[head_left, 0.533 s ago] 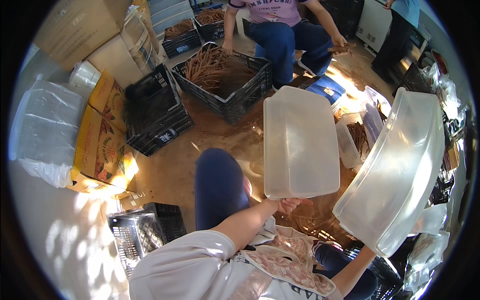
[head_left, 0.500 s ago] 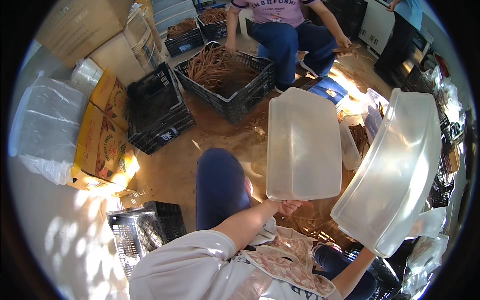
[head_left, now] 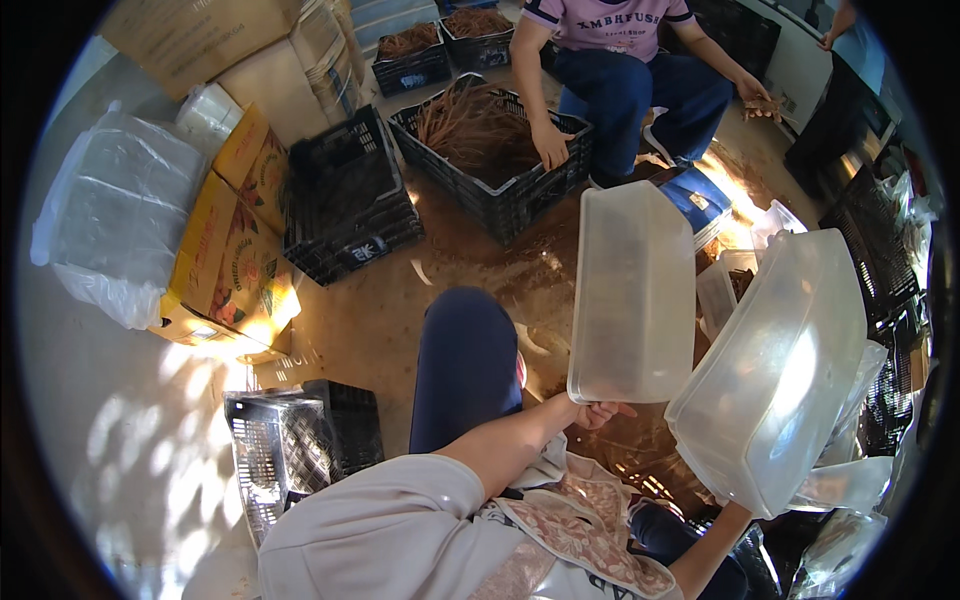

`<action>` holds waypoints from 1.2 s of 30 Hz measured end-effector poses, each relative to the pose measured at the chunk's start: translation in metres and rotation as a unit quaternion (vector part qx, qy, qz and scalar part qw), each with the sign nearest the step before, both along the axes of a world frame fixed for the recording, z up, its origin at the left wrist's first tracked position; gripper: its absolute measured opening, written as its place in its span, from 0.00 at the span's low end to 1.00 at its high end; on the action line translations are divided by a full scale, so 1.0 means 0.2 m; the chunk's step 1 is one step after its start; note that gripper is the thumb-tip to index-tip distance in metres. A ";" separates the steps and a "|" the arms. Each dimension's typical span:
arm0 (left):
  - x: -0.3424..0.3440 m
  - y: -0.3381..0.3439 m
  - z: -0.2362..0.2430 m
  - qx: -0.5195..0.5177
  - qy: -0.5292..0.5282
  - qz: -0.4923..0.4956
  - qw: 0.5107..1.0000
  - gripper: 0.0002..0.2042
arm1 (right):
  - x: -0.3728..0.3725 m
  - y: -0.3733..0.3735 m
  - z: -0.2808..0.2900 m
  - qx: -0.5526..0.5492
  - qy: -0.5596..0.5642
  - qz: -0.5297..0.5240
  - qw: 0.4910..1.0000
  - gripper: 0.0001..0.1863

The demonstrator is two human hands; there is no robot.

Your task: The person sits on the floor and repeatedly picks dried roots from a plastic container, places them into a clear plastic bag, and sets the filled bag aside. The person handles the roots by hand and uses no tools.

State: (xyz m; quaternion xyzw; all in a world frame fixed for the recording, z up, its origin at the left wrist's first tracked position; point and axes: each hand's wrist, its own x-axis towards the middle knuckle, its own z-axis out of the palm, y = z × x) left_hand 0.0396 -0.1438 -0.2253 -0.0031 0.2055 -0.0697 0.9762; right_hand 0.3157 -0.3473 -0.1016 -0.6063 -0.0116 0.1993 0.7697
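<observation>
My left hand (head_left: 603, 414) grips a translucent plastic tub (head_left: 633, 300) at its lower edge, with a few fingers showing below it. The tub stands on end in front of me. To its right a second translucent plastic tub (head_left: 785, 370), tilted, is held up by my right hand (head_left: 732, 512); that hand's fingers are mostly hidden behind the tub. The two tubs are apart, with a narrow gap between them. Past that gap, a smaller plastic bin (head_left: 714, 297) with brown strips in it is partly covered by the second tub.
A black crate (head_left: 490, 205) of long brown strips stands ahead, beside a seated co-worker (head_left: 625, 75). Stacked black crates (head_left: 350, 225) and yellow cartons (head_left: 225, 260) line the left. Another black crate (head_left: 345, 425) is near my left knee. Plastic bags (head_left: 845, 485) lie at right.
The right tub has swung and tilted, and the left one looks narrower, turned slightly. My view has shifted left. The co-worker's hand has moved from the strips to the crate's rim.
</observation>
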 end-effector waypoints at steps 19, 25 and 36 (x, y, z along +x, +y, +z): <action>-0.99 0.56 1.43 0.422 0.123 0.508 0.741 0.23 | 0.02 -0.07 0.90 0.189 -0.101 0.101 0.972 0.23; -1.77 0.23 1.08 0.454 0.302 0.463 0.699 0.07 | -0.21 0.32 0.91 -0.114 -0.323 0.217 0.914 0.16; -1.98 -0.14 -0.06 0.240 0.641 0.452 0.572 0.05 | -1.05 1.15 0.77 -0.204 -0.729 0.490 0.432 0.11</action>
